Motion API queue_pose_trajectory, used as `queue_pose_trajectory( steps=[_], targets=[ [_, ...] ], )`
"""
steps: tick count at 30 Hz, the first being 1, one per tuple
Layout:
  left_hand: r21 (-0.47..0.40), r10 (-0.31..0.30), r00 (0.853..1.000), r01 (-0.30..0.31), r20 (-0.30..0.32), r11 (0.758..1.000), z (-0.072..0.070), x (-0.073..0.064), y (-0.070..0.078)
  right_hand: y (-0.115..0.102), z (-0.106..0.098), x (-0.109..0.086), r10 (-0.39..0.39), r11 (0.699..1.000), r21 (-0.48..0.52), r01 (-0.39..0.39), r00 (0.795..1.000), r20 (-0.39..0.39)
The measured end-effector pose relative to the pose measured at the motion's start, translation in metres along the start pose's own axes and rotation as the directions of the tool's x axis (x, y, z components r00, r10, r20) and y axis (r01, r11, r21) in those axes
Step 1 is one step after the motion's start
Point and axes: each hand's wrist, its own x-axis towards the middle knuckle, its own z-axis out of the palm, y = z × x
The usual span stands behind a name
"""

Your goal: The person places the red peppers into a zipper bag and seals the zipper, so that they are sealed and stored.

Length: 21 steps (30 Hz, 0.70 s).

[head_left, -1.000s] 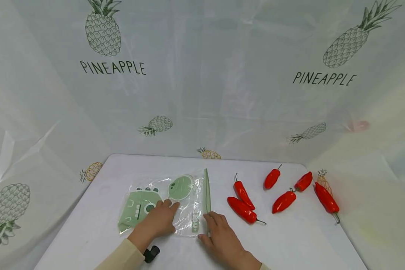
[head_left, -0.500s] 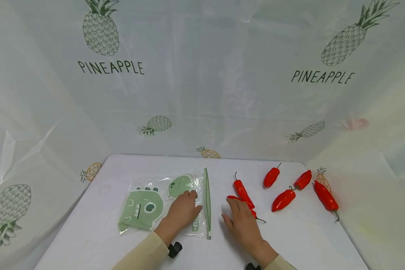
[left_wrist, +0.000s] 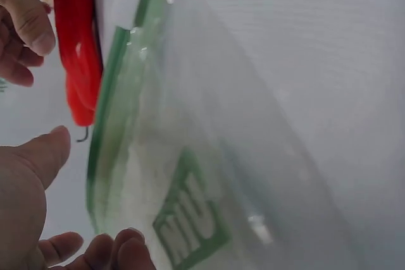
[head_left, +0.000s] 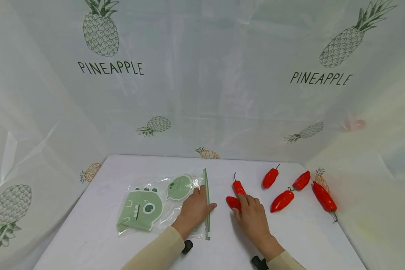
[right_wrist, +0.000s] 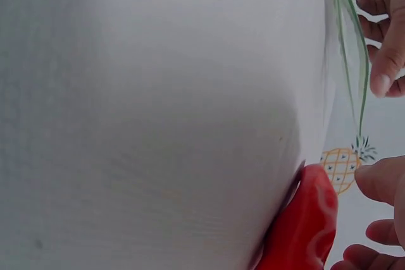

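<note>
A clear zip bag (head_left: 168, 225) with green cartoon prints lies flat at centre left, its green slider strip (head_left: 207, 221) facing right. My left hand (head_left: 195, 208) is over its right end, thumb spread out past the strip; in the left wrist view the fingertips (left_wrist: 130, 251) are at the bag's film, contact unclear. My right hand (head_left: 254, 219) hovers over a large red pepper (head_left: 233, 203), covering most of it. A slimmer red pepper (head_left: 237, 187) lies just behind. In the right wrist view the thumb (right_wrist: 380, 180) stands apart from a red pepper (right_wrist: 304, 226).
Further right lie several more red peppers, among them one at the back (head_left: 270, 178), one in the middle (head_left: 282, 201) and one at the table's right edge (head_left: 325, 197). A pineapple-printed curtain (head_left: 202, 75) encloses the white table (head_left: 87, 232).
My left hand has slid right across the bag to its strip. My right hand has left the strip and moved right, over the nearest peppers. The bag has stayed in place.
</note>
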Motion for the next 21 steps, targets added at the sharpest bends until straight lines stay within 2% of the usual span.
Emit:
queue_pose_trajectory(
  steps=[4,11,15,21],
  targets=[
    [-0.02,-0.012,1.0,0.012,0.02,1.0,0.007,0.001,-0.006,0.0,0.002,0.0,0.009,1.0,-0.006,-0.008,1.0,0.018],
    [-0.088,-0.052,0.997,0.057,0.06,0.994,0.012,0.001,-0.021,0.001,0.004,-0.002,-0.018,1.0,-0.006,0.018,1.0,-0.012],
    [-0.095,-0.046,0.997,0.051,0.056,0.994,0.011,-0.001,-0.025,0.001,0.004,-0.002,-0.007,1.0,-0.004,0.008,1.0,0.007],
    [-0.108,-0.022,0.999,0.025,0.023,0.994,0.004,-0.004,-0.027,0.001,0.003,0.0,0.033,0.999,-0.012,-0.032,0.996,0.08]
  ],
)
